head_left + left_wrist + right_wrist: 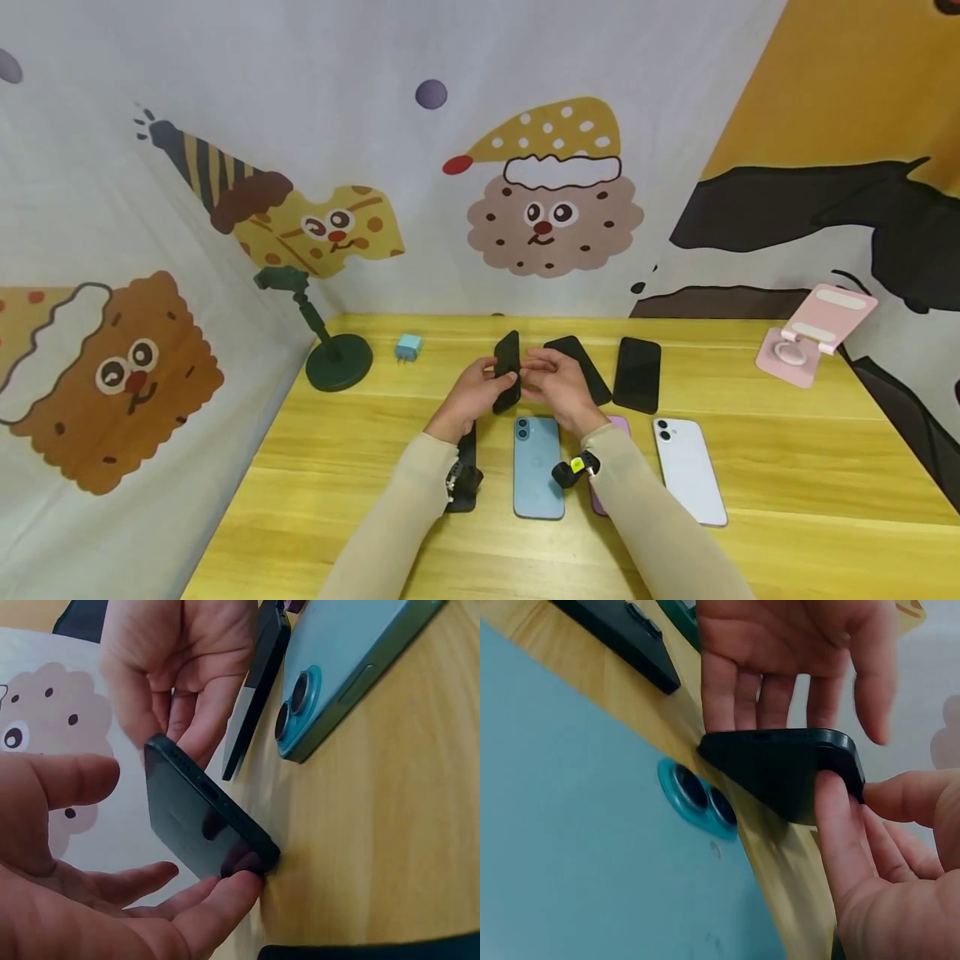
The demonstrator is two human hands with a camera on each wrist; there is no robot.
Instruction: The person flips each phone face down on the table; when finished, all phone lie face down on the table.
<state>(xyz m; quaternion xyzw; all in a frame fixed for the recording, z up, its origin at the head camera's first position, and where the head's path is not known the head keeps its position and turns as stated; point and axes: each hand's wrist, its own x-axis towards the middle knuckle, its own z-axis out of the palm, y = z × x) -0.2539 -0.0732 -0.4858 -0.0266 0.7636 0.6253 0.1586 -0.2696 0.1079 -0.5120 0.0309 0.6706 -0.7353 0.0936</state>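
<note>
Near the middle of the table, a black phone point(507, 358) is held on edge between the two hands. My right hand point(558, 383) pinches it by a corner, with one finger on its flat face point(802, 787) in the right wrist view. Against the opposite edge rest the fingertips of my left hand point(472, 396). Its thumb stands apart from the phone in the left wrist view, and those fingers are fairly straight. Just in front of the hands lies a blue phone point(538, 479), camera side up. Under the left wrist is another black phone point(465, 498), partly hidden.
Two black phones point(637, 375) lie behind the right hand. A purple phone point(599, 502) is mostly covered by the right forearm; a white phone point(690, 471) lies right of it. A green stand point(339, 362), blue charger plug point(408, 347) and pink stand point(787, 358) stand farther back.
</note>
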